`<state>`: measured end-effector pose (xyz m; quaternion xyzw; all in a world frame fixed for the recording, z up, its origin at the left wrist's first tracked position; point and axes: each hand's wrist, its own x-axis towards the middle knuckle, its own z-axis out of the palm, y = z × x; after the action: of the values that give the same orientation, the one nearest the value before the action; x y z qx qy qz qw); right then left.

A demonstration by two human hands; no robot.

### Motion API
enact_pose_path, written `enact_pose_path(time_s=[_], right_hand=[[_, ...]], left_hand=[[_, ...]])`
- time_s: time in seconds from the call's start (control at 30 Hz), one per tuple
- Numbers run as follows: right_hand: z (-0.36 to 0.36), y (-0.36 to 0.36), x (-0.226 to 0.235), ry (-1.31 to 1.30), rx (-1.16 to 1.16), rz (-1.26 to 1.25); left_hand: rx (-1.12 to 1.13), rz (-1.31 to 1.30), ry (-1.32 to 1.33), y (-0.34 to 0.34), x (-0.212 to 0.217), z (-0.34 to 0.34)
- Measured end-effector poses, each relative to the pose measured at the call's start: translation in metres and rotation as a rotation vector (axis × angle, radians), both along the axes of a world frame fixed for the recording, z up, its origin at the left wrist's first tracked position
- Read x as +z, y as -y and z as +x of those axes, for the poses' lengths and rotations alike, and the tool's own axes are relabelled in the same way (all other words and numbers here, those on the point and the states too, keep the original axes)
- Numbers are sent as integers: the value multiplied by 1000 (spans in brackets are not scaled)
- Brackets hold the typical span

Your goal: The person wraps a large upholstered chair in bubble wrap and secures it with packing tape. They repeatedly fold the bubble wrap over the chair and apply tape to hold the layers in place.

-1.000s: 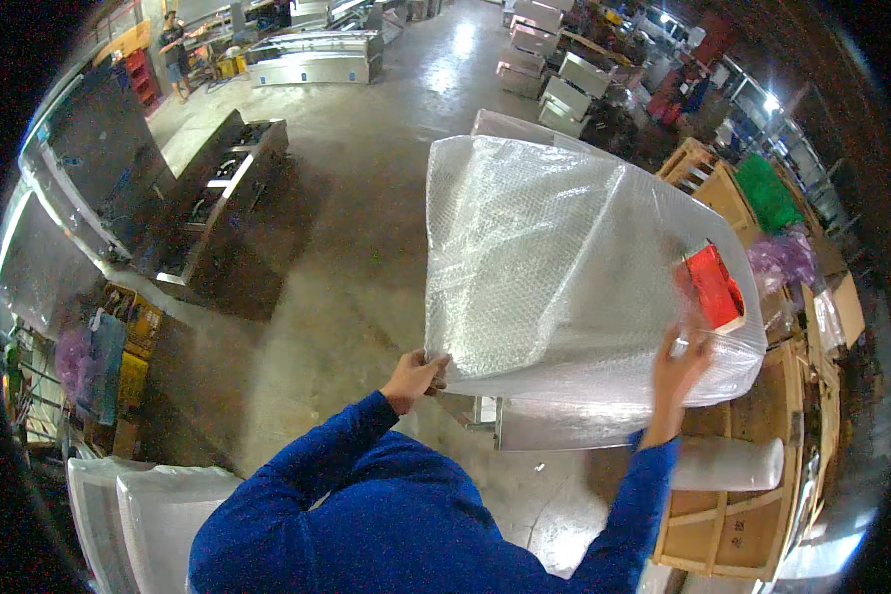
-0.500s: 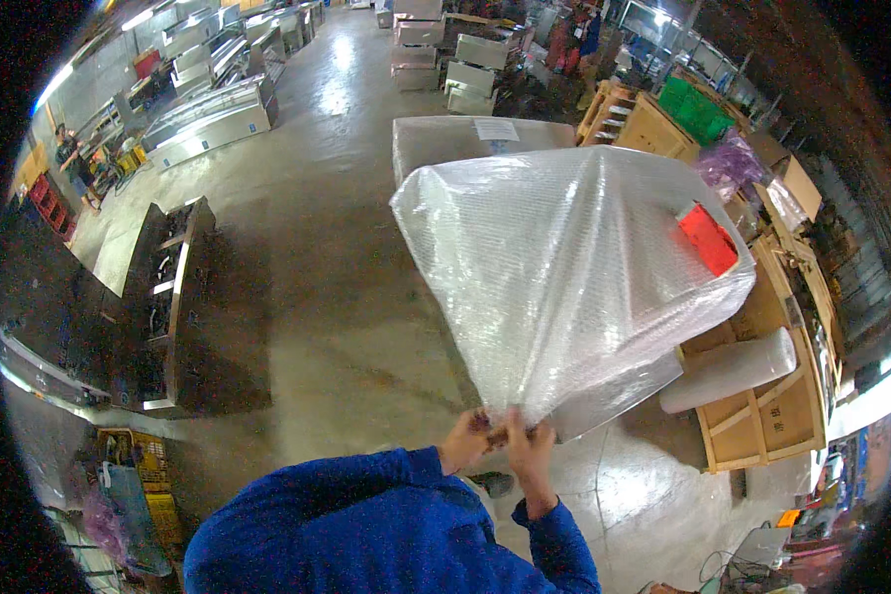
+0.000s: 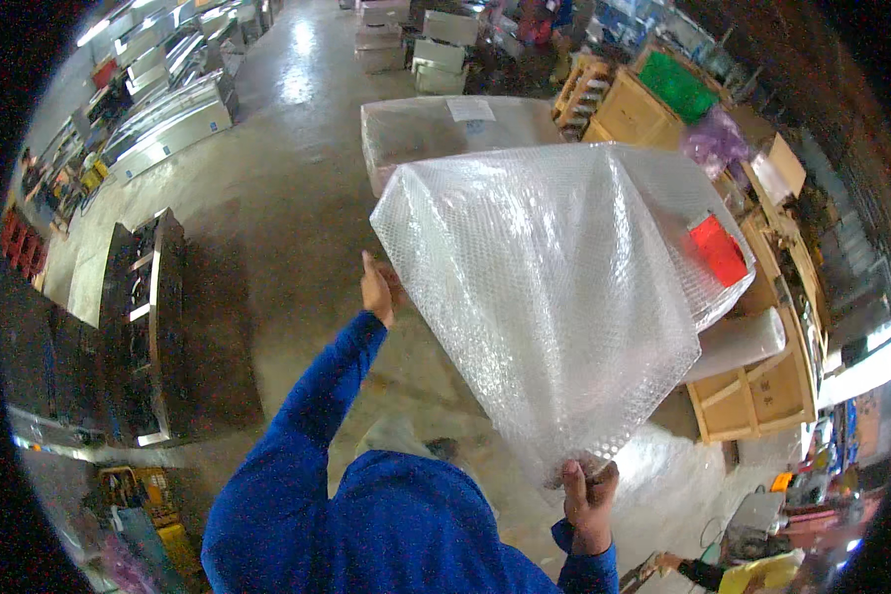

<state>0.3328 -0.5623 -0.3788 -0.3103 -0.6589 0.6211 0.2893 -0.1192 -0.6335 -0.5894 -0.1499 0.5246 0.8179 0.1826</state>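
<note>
A large sheet of clear bubble wrap [image 3: 554,287] drapes over a bulky boxy item and slopes down toward me. My right hand [image 3: 591,500] is closed on the sheet's near corner, thumb on top, and holds it pulled out. My left hand [image 3: 377,287] reaches forward to the sheet's left edge, thumb up and fingers apart; part of its fingers is dim against the floor. A red patch [image 3: 720,251] lies at the right side of the wrapped item. Beyond it stands another wrapped box [image 3: 515,124] with a white paper label [image 3: 471,108].
At the right, a roll of wrap [image 3: 747,342] leans by a wooden crate [image 3: 752,401]. A dark metal-framed unit [image 3: 144,327] stands on the left. Another person's hand [image 3: 669,560] shows at the lower right. Metal cabinets [image 3: 173,124] line the far left.
My hands have parted: the left left the gathered corner and moved forward and left, while the right drew the corner nearer and rightward. The bubble wrap has spread out wider.
</note>
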Motion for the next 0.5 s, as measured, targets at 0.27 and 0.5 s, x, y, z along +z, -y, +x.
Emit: enact_pose_path(time_s=[0.27,0.5], right_hand=[[35,32,11,130,9,94],[98,21,-64,103,-607,-318]], left_hand=[[-279,95,86,-20,-39,-183],[-194,-189,44,-25,-131,-137]])
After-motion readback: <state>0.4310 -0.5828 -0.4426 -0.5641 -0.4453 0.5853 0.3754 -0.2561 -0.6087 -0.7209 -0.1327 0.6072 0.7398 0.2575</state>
